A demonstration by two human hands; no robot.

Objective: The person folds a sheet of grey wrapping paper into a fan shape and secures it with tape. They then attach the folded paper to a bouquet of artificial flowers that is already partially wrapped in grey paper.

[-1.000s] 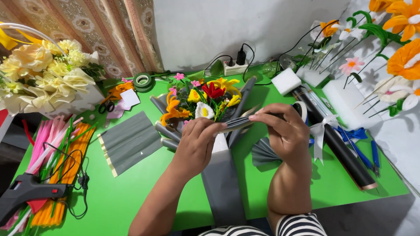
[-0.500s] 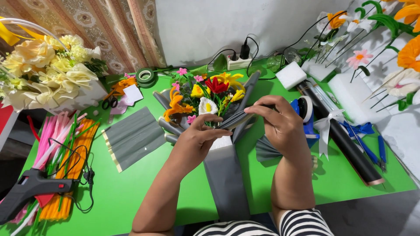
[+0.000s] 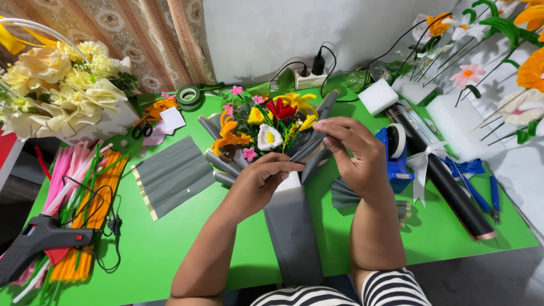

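Hidden behind the left hand: the lower stems of the flower bouquet and most of the white block at its base. Cut off at the left edge: the cream flower arrangement; cut off at the top right: the orange and white flowers on wire stems. Hard to make out: exactly where the left fingertips end among the folds, and how many sheets of grey wrapping paper are layered around the blooms. Left hand curled closed, thumb and fingers pinched on a grey fold at the bouquet's lower right, just beside the white daisy. Right hand also gripping, fingertips pressed on the upper edge of the same grey fold, thumb underneath, palm arched over it; hands near each other, not clearly touching. Bouquet lying at the middle of the green table, heads pointing away, ringed by grey folds, with a long grey paper strip running from it toward the body. Beside the right wrist, a blue tape dispenser and a black roll with white ribbon; left of the bouquet, a flat grey pleated sheet; far left, a black glue gun on pink and orange pipe cleaners; behind the bouquet, a green tape roll.
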